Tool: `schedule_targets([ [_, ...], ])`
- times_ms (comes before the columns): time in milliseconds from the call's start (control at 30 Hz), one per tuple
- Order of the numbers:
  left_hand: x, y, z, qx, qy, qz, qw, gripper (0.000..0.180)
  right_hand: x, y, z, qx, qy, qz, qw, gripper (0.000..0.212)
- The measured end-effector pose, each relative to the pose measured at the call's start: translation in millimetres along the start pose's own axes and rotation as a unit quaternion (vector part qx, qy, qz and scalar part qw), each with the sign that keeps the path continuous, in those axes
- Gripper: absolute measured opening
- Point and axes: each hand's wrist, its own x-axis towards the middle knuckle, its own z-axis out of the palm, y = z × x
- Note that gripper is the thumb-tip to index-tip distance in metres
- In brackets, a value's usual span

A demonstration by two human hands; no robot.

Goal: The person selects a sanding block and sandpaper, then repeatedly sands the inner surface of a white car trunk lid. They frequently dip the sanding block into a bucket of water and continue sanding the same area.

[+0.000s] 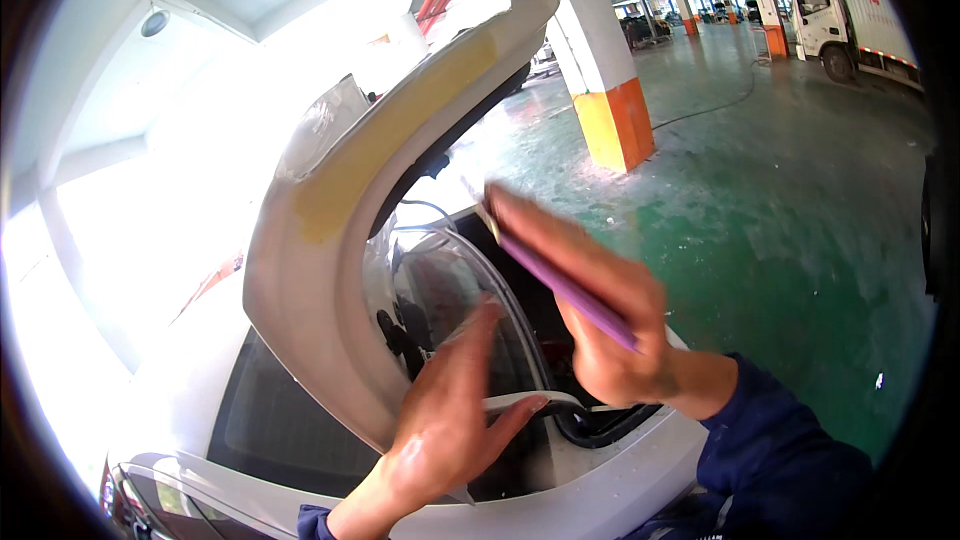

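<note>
A raised white trunk lid (330, 285) of a car stands in front of me, with a long patch of yellow filler (400, 120) along its edge. My left hand (440, 435) is open near the lid's lower edge, its thumb stretched to the right and its fingers blurred; whether it touches the lid I cannot tell. To the right, my right hand (630, 295) grips a thin, flat purple pad (570, 290), tilted and apart from the lid. Motion smears these fingertips, and the pad's working face is partly hidden.
Below the lid are the car's open trunk with a black rubber seal (600, 435) and the dark rear window (290, 420). Beyond stands a white and orange pillar (610, 110) on a green floor (760, 210). A white box truck (850, 20) is at the far right.
</note>
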Motion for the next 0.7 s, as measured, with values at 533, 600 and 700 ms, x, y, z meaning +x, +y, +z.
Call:
schedule_targets([
  [533, 24.4, 43.3, -24.5, -0.256, 0.134, -0.210, 0.934, 0.030, -40.4, 10.3, -6.9, -0.239, -0.162, -0.053, 0.956, 0.083],
  [600, 32.4, 51.5, -38.1, -0.270, 0.126, -0.201, 0.933, 0.032, -38.1, 34.1, -1.2, -0.192, -0.139, -0.064, 0.969, 0.078],
  [700, 43.0, 56.7, -63.8, -0.077, 0.146, -0.055, 0.985, 0.037, -22.5, 49.2, -6.3, -0.256, -0.086, -0.098, 0.958, 0.071],
])
